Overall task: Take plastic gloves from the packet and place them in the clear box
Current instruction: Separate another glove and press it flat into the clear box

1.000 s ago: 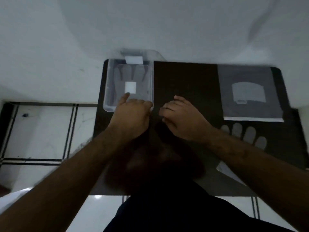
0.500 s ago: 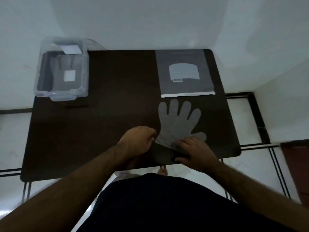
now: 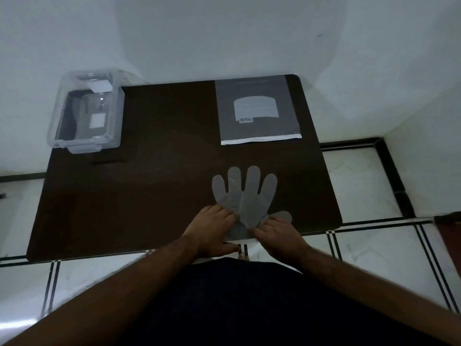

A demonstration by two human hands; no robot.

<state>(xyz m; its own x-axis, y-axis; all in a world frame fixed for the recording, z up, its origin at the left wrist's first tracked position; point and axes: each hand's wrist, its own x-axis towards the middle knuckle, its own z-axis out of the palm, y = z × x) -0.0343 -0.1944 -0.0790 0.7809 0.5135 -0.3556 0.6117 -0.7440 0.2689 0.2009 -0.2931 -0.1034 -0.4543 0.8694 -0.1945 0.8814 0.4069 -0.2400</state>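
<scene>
- Both hands, left (image 3: 212, 229) and right (image 3: 275, 234), lay flat on the plastic glove (image 3: 245, 196), pinning its cuff.
- I logged clear box (image 3: 86, 113) at 10 o'clock, packet (image 3: 259, 111) at 12.

glove cuff: the loose plastic glove (image 3: 245, 196) has its wrist end covered by the left hand (image 3: 212, 227) and right hand (image 3: 277, 233); can't tell whether fingers pinch it or just press it flat.
glove thumb: half hidden behind the right hand's knuckles.
glove count: can't tell if it's 1 layer or several.
clear box (image 3: 86, 116): contents dim, a glove shape shows through the wall, count unreadable.
packet (image 3: 259, 111): label print upside down and too small to read.
table (image 3: 149, 186): near edge partly hidden by both forearms and dark clothing.
forearms: cut off by the bottom edge.
</scene>
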